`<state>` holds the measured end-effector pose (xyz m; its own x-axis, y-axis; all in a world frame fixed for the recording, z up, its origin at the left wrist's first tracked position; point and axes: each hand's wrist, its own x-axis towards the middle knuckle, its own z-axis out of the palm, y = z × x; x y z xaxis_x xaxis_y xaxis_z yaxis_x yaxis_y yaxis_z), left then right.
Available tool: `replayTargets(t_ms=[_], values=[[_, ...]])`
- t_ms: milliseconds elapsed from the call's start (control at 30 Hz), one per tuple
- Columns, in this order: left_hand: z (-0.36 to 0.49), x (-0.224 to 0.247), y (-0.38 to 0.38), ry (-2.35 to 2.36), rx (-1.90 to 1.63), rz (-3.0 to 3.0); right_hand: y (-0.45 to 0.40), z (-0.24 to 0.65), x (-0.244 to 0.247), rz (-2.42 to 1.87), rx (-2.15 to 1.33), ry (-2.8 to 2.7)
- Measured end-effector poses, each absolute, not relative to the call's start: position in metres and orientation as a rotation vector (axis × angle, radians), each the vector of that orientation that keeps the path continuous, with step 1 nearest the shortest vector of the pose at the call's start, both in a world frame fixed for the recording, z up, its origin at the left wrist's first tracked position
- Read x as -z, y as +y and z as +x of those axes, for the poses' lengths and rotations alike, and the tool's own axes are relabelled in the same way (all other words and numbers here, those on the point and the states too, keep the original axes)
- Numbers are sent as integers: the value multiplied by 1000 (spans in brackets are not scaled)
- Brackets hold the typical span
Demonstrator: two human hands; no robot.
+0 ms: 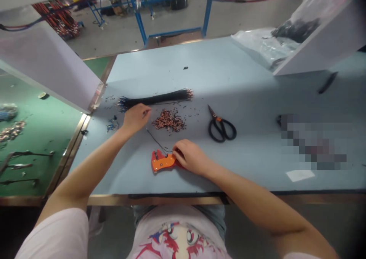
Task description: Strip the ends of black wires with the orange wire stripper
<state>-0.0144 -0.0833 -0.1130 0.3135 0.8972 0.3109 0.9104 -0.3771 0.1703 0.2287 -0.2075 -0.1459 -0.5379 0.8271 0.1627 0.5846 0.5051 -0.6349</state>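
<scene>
Pale blue workbench, clock centred on copper scrap pile: black wire bundle at 11 o'clock, lying flat; black-handled scissors at 3, tips toward 11; orange wire stripper at 6, head toward 9; single loose wire at 7, curving down to the right fingertips. To handle this well, I'd say: separate one wire cleanly from the bundle, keep it straight and square to the stripper's jaws, seat the end at an even depth, squeeze steadily so strands aren't nicked, keep scraps clear of the jaws. Pose: forearms reach in from 8 and 4. Right hand at 5, palm down, fingers curled round the stripper's handles, gripping it; whether it also pinches the wire, unclear. Left hand at 9, just beside the bundle, fingers bent toward thumb; can't tell if it's pinching anything.
</scene>
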Motion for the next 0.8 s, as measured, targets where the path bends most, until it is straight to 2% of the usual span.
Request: replayTargets(t_ms=[100,233,400,500,633,800], values=[[-34,119,-132,-1882,513,-2571,-209,228,150,-1198,-726,-2226],[-18,116,-180,-1601,689,-2687,-209,226,154,-1203,-682,-2070],[25,104,-194,-1319,699,-3000,-211,223,144,-1158,-613,-1958],[34,106,-191,-1366,821,-3117,-211,221,134,-1171,-608,-1918],[20,111,-188,-1472,1085,-2822,-202,218,127,-1296,-729,-1909],[-7,113,-182,-1594,1254,-2372,-176,196,125,-1525,-739,-2380]])
